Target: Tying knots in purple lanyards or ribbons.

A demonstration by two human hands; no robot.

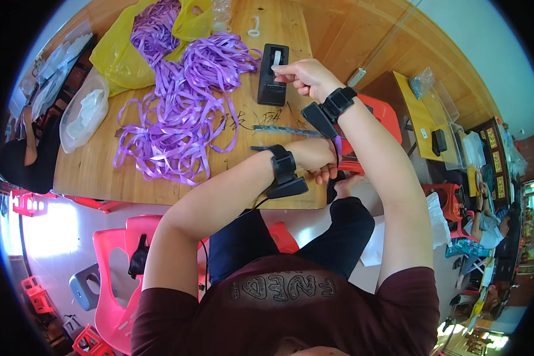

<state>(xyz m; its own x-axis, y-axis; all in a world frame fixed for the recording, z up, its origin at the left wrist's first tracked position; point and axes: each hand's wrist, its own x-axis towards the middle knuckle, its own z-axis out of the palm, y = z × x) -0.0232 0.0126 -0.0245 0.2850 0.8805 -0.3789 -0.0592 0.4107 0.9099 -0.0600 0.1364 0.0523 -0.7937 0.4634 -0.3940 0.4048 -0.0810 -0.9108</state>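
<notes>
My right hand [310, 77] reaches over a black tape dispenser [272, 92], its thumb and fingertip pinched at the end of the white tape [277, 57]. Lower down, at the table's right edge, my left hand [314, 156] has its fingers curled closed. A short stretch of purple ribbon [338, 145] shows beside those fingers, and the rest of it is hidden by the hand. A big tangled heap of purple ribbons [178, 118] lies on the wooden table [243, 178] to the left. Part of the heap spills from a yellow plastic bag [115, 56].
A clear plastic tub [84, 118] holding something white stands at the table's left edge. Dark thin strips [285, 129] lie by my left hand. Near the far edge is a white tape ring [254, 27]. A red stool [377, 121] stands at the right; pink chairs [110, 267] are below left.
</notes>
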